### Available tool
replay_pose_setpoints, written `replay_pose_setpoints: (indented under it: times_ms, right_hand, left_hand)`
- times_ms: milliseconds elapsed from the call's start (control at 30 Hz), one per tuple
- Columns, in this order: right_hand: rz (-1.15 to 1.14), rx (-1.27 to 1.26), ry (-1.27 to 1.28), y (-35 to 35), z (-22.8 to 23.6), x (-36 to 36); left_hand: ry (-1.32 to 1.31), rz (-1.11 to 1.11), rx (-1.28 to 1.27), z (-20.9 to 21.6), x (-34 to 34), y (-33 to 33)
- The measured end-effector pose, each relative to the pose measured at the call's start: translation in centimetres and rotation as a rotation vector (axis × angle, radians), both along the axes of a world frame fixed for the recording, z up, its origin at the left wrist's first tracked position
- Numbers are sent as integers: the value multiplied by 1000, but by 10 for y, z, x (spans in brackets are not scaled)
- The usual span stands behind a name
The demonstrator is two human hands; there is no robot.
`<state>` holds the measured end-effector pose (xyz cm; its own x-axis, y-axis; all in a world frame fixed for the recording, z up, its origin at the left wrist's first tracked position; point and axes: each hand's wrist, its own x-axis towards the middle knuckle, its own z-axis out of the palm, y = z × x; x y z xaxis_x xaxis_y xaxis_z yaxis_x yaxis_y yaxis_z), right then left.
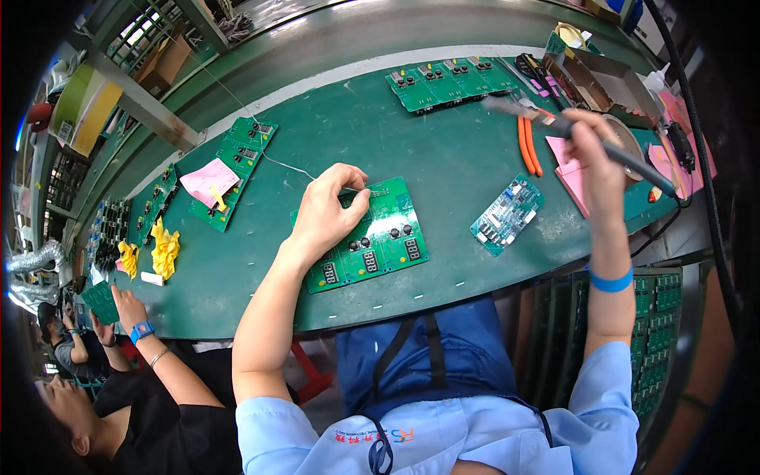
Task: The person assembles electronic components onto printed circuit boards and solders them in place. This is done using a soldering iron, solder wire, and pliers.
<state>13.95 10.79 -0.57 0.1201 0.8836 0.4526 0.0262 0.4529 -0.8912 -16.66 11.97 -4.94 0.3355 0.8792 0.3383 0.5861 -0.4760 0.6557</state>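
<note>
A green circuit board panel (408, 218) with small black displays and buttons lies on the green bench in front of me. My left hand (326, 207) rests over its left part, finger and thumb pinched on a thin solder wire (286, 165) that runs in from the upper left. The wire's end reaches over the board's far edge. To the right, my right hand (594, 150) is raised off the bench, closed round the dark handle of a soldering iron (643, 165). The iron's front end points left and is blurred, well apart from the board.
A smaller populated board (507, 214) and orange-handled pliers (529, 146) lie to the right. Behind are a board panel (451, 85) and an open metal box (590, 83). At left are boards under pink paper (209, 181), yellow gloves (165, 249) and a co-worker's hand (129, 307) with a board.
</note>
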Motion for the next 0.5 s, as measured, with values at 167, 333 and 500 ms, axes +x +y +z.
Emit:
replay_pose_setpoints:
  times_ms: [167, 333, 500]
  right_hand:
    - [178, -26, -151, -25, -2, -69]
    - [216, 26, -288, -23, -10, -92]
    - [230, -16, -300, -17, -16, -100]
  left_hand:
    - [11, -3, -7, 1, 1, -2]
    - [34, -17, 23, -1, 0, 0]
    - [45, 1, 5, 0, 1, 0]
